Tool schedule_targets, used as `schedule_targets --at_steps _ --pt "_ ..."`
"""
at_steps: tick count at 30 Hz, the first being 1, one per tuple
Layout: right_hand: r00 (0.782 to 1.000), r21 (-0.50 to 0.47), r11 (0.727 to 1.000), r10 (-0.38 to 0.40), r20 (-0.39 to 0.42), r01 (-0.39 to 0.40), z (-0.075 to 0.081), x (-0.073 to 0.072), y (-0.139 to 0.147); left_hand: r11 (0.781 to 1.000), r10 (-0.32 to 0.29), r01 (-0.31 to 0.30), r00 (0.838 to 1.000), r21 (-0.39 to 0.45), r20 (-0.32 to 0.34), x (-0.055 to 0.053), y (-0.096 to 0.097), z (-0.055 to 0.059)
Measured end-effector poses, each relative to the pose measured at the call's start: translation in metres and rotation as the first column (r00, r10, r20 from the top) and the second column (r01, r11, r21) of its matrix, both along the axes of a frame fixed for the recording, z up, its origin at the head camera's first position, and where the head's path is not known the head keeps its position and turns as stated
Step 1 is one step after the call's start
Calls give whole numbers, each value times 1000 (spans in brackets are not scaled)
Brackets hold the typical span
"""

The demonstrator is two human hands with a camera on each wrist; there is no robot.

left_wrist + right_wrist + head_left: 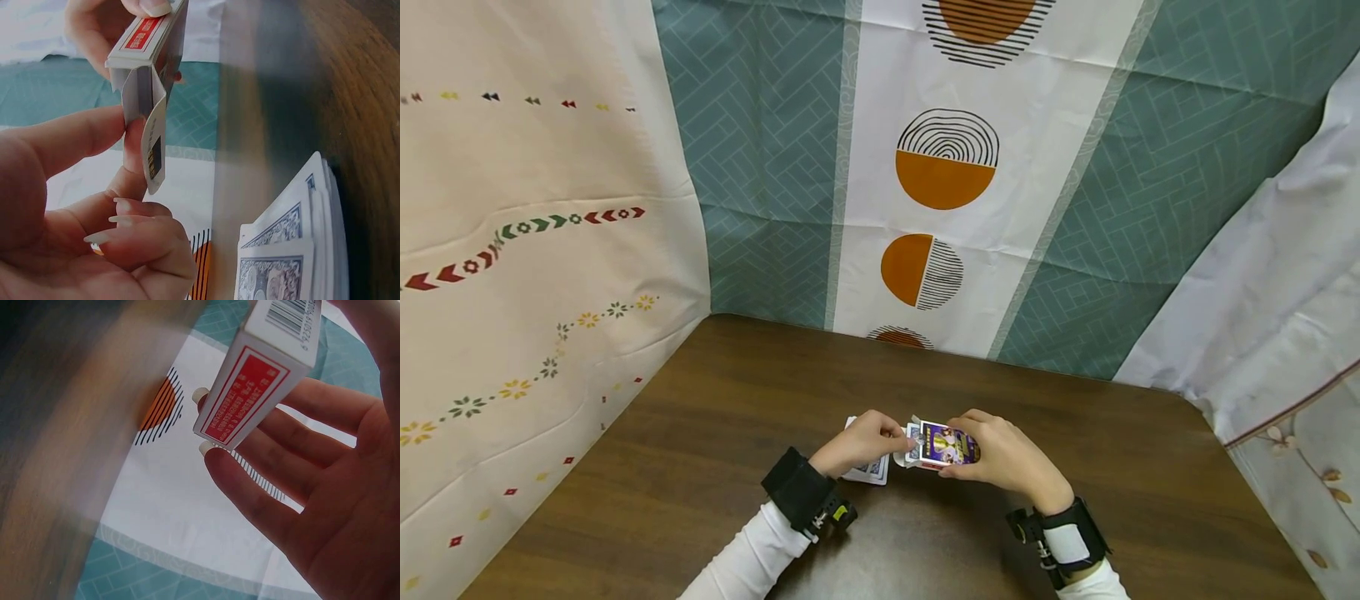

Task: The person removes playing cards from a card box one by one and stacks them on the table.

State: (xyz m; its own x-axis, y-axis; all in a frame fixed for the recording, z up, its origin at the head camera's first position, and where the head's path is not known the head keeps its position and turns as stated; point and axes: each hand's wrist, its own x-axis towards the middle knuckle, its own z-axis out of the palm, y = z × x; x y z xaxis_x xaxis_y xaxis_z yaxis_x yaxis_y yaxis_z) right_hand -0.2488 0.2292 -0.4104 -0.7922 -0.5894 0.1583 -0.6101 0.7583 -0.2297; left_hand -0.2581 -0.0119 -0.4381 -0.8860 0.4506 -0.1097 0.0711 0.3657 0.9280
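My right hand (1009, 457) grips a purple-printed playing card box (951, 444) by its sides, tilted above the table. The box's open end faces my left hand (859, 442), and its flap (154, 150) hangs out. Playing cards (144, 94) show inside that end. My left thumb and index finger pinch the cards at the opening, with the other fingers curled in. Under the left hand lies a loose stack of playing cards (275, 269), backs up, partly hidden in the head view. A red label and a barcode show on the box (247, 394) in the right wrist view.
The brown wooden table (700, 467) spreads around both hands. A patterned teal and white curtain (760, 167) hangs along its back edge. Cream cloth (550, 333) borders the left side, and white cloth (1262, 275) borders the right.
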Motion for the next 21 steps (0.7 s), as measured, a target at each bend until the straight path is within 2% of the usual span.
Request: schedule_targets --at_steps 8,18,21 --pt "1000 -4 1000 -1 -12 1 3 0 -1 1000 -19 19 1000 -13 15 -5 -14 4" --pt "1000 6 1000 -11 -2 11 1 0 0 994 -113 113 994 -14 17 -10 -33 11" --pt "1000 7 1000 -12 -4 12 1 0 0 993 -118 118 993 -15 16 -12 -40 13"
